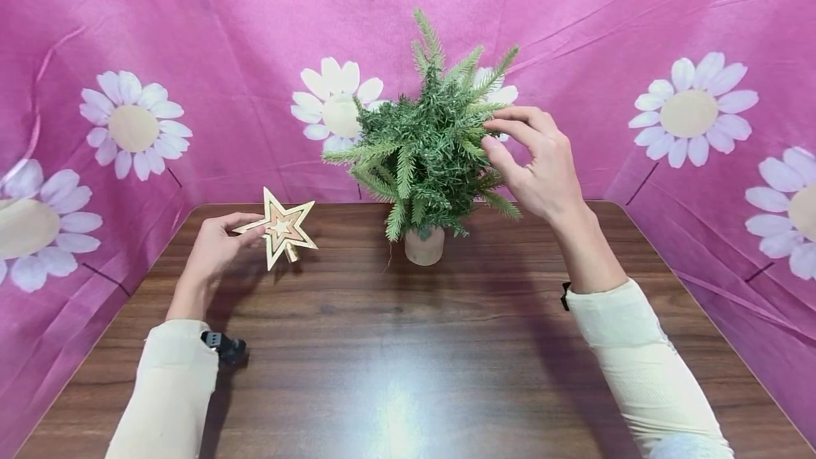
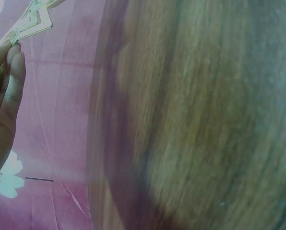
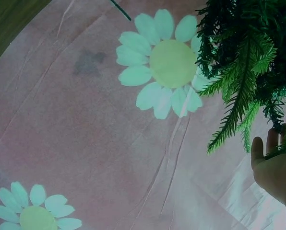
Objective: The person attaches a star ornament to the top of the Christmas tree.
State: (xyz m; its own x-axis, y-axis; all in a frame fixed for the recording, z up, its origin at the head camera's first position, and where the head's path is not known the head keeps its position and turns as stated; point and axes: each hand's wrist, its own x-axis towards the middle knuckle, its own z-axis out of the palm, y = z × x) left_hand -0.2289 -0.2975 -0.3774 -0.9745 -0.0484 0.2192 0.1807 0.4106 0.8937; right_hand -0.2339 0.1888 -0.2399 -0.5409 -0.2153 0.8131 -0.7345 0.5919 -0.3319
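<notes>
A gold star tree topper (image 1: 280,227) with a short socket at its base is tilted above the far left of the table. My left hand (image 1: 217,243) pinches one of its points between thumb and fingers; the left wrist view shows only part of the star (image 2: 32,21) beside the hand (image 2: 6,93). A small artificial Christmas tree (image 1: 427,154) stands upright in a pale round base (image 1: 424,246). At its right side is my right hand (image 1: 538,161), thumb and fingers apart, fingertips at the outer branches. In the right wrist view, needles (image 3: 239,96) partly hide the fingers.
The brown wood-grain table (image 1: 357,331) reaches back to a pink cloth (image 1: 242,34) printed with white daisies. This cloth also hangs along both sides. A black wrist device (image 1: 224,348) is on the left cuff. Light glares off the table's near middle.
</notes>
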